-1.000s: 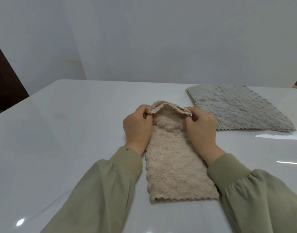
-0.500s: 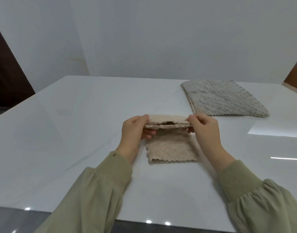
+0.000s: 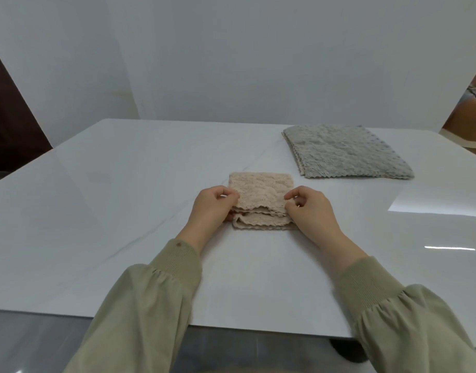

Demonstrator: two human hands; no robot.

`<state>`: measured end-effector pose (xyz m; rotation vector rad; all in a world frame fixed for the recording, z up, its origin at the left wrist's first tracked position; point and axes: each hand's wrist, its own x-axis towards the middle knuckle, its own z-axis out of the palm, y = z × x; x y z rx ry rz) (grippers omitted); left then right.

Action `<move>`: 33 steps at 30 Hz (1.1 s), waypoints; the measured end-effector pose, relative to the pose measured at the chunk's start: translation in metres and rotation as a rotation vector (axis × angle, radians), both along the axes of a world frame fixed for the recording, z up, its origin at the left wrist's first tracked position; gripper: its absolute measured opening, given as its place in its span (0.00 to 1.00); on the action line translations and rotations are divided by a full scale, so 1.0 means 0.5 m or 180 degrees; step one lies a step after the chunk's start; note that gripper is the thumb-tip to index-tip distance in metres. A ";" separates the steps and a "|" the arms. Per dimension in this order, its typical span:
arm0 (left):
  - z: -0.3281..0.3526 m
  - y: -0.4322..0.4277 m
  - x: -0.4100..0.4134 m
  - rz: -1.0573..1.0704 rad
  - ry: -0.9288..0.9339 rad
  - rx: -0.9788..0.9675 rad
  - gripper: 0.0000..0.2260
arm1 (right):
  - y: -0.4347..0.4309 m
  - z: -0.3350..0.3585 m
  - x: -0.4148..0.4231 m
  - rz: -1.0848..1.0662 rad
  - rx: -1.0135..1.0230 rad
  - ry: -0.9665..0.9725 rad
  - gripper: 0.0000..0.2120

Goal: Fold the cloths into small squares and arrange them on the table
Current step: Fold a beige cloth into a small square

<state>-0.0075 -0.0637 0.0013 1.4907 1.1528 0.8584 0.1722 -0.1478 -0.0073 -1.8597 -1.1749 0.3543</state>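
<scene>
A glossy white bench (image 3: 123, 211) with faint grey marble veining fills most of the view. Its near edge runs across the bottom of the picture above a grey floor (image 3: 29, 343). Light lies on the right side of the bench as a bright pale patch and, nearer, a thin streak. Behind it stands a plain white wall (image 3: 231, 63). A dark brown panel (image 3: 8, 117) shows at the left, and at the far right a sliver of something tan and green is too cut off to name.

Near the middle of the bench lies the beige knobbly cloth (image 3: 259, 192) with scalloped edges, folded into a small, roughly square stack – its layered edges face the person. The left hand (image 3: 214, 208) pinches the near left corner of the top layer between thumb and fingertips, and the right hand (image 3: 309, 208) pinches the near right corner the same way. That top layer sits slightly raised off the layers below along the near edge. Both wrists come out of olive-green sleeves (image 3: 177, 265) with ribbed cuffs.

Farther back and to the right, well apart from the beige one and from both hands, a grey fluffy cloth (image 3: 344, 154) lies flat on the bench – folded into a larger, several-layered rectangle
</scene>
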 end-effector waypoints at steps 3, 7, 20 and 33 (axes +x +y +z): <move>0.005 0.000 0.007 0.0107 -0.0253 0.0010 0.05 | 0.011 0.000 -0.001 -0.0227 0.0318 0.0200 0.06; 0.003 -0.005 -0.010 -0.0077 -0.0138 -0.0016 0.04 | -0.009 0.005 0.007 -0.0255 0.0589 0.0401 0.07; -0.007 -0.009 -0.020 -0.0460 0.0627 0.0386 0.03 | -0.015 -0.013 0.017 -0.0148 -0.0100 -0.0043 0.06; -0.015 0.006 -0.019 -0.0644 0.0861 0.0483 0.01 | 0.095 0.060 -0.043 0.0593 -0.0318 -0.1747 0.23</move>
